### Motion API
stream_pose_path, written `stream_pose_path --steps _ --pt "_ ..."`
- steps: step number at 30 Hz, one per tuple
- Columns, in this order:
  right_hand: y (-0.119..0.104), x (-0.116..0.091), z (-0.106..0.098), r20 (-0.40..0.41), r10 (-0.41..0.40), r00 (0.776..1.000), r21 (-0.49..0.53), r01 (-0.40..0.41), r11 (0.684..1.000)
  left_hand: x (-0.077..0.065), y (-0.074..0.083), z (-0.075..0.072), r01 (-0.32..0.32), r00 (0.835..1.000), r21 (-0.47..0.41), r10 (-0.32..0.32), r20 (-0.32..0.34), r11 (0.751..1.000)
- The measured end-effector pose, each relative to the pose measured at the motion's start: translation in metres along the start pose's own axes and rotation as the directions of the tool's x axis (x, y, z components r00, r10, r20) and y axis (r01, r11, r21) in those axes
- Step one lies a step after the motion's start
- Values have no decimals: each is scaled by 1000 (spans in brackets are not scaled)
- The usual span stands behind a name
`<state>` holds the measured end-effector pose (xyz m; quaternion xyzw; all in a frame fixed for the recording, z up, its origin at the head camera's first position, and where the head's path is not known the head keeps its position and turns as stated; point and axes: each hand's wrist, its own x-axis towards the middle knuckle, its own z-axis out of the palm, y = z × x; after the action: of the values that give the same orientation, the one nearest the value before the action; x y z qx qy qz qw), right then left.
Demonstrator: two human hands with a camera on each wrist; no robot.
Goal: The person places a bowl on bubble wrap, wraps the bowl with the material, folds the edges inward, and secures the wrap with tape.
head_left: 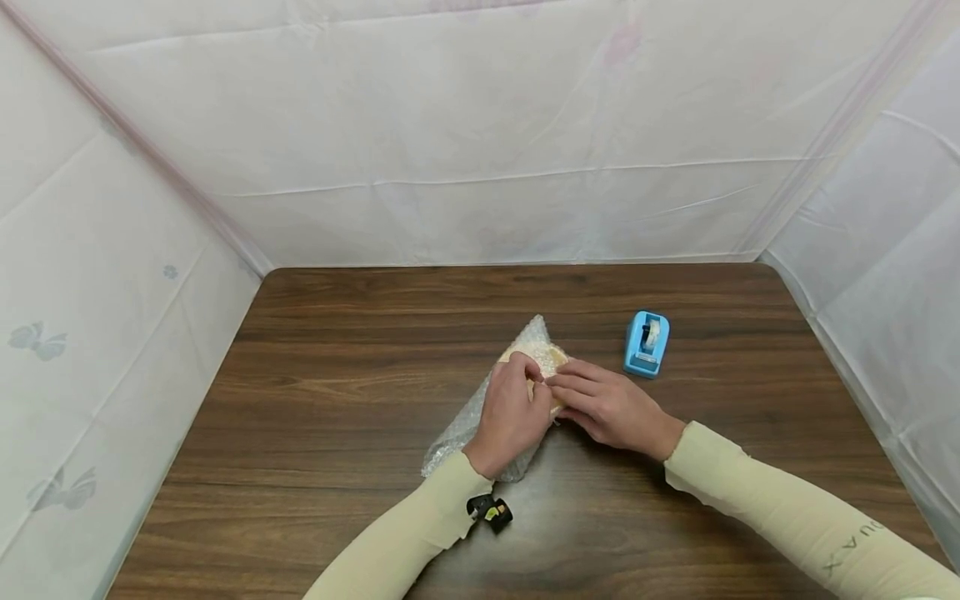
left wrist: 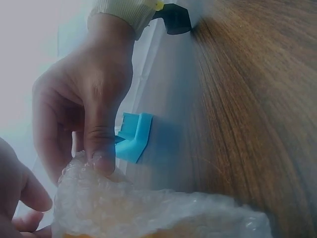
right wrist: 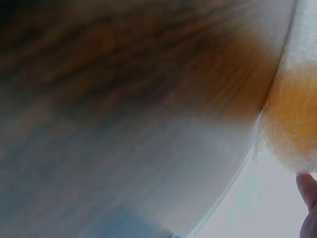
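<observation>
A sheet of clear bubble wrap point(head_left: 457, 427) lies slantwise on the table, bunched around a yellow-orange object point(right wrist: 297, 109) whose kind the plastic hides. My left hand point(head_left: 512, 408) reaches over the bundle, fingers curled, pinching the wrap near its middle. From the right, my right hand point(head_left: 615, 407) grips the bundle's side. In the left wrist view the right thumb point(left wrist: 101, 144) presses the near face of the plastic while the other fingers go behind it. The left fingertips point(left wrist: 37, 193) are at the bundle's left edge there.
A blue tape dispenser point(head_left: 647, 343) with a roll in it stands behind the right hand. The brown wooden table point(head_left: 337, 333) is bordered by white sheeting point(head_left: 480, 208) at the back and both sides. A small black device point(head_left: 491, 510) sits at the left cuff.
</observation>
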<state>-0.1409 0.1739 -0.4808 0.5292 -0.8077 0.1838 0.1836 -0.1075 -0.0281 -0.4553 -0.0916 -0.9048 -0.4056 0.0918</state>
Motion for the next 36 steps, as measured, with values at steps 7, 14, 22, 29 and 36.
stream_pose_path --steps 7,14,22,29,36 --pt "3 -3 2 -37 -40 999 -24 39 999 -1 0 -3 39 999 -84 -39 3 996" --pt "4 -5 2 -45 -29 999 -18 29 999 -5 -2 -14 21 1000 -111 -22 -4 994" --pt "4 -5 2 -33 -20 999 0 20 1000 -20 -21 -46 -60 992 -98 49 -115 993" --pt "6 -4 1 -17 -25 1000 18 26 1000 -54 -52 -75 -64 995 36 67 -68 997" --pt "6 -1 0 8 -33 999 30 33 999 -74 -76 -92 -154 986 209 137 93 966"
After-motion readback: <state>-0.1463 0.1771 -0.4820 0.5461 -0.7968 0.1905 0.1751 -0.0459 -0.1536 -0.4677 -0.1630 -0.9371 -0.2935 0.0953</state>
